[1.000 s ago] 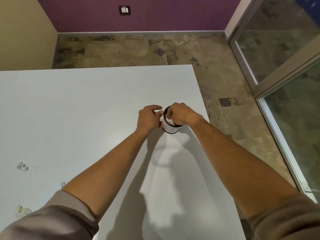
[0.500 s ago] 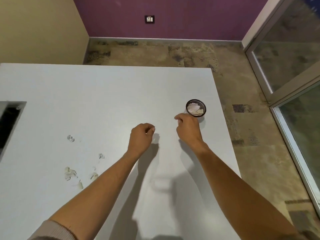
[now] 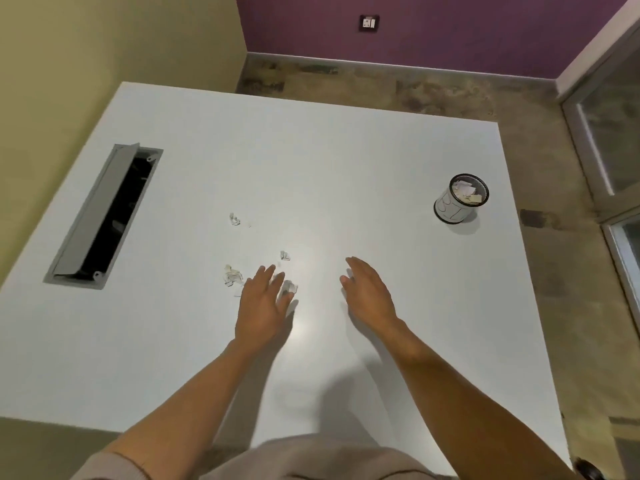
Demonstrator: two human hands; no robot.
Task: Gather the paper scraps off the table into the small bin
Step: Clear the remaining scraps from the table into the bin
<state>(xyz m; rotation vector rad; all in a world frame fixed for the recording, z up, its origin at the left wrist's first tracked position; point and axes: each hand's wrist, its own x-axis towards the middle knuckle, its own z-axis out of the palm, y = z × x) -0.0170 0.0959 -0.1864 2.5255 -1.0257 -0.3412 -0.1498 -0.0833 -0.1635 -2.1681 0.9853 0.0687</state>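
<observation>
Both hands have withdrawn from the small bin (image 3: 460, 199), which a second ago they gripped at its rim; it now stands alone near the right edge of the white table (image 3: 346, 150), well apart from either hand, with paper pieces visible inside. The left hand (image 3: 265, 301), half a second ago loosely curled, is now spread flat with fingers extended, holding nothing, its fingertips among the paper scraps (image 3: 233, 277); one crumpled scrap (image 3: 289, 287) lies just beside its thumb. The right hand (image 3: 369, 292) is likewise open and empty, fingers straight, above bare tabletop. Two further scraps (image 3: 234, 219) lie farther out. An open cable hatch (image 3: 104, 216) occupies the table's left side.
</observation>
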